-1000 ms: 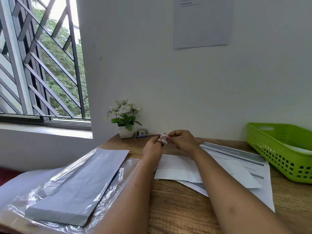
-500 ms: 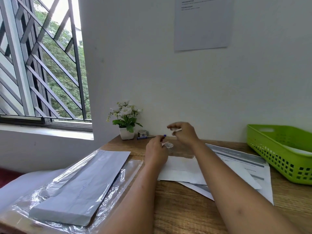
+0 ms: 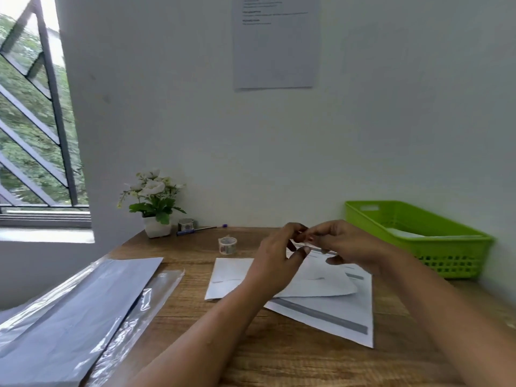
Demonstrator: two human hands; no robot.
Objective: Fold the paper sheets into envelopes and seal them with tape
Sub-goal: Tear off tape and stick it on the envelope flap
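A folded white paper sheet lies on the wooden desk, on top of a printed sheet with grey bars. A small patterned tape roll stands on the desk just behind the fold, to the left of my hands. My left hand and my right hand are raised above the folded sheet with their fingertips meeting. Between them they pinch a short piece of clear tape that is hard to make out.
A green plastic basket holding white paper stands at the right by the wall. A potted white flower, a second tape roll and a pen sit at the back. A plastic-wrapped paper pack lies at the left.
The tape roll has left my left hand and now stands on the desk. Both hands have shifted right over the folded sheet and come together on the torn-off tape piece.
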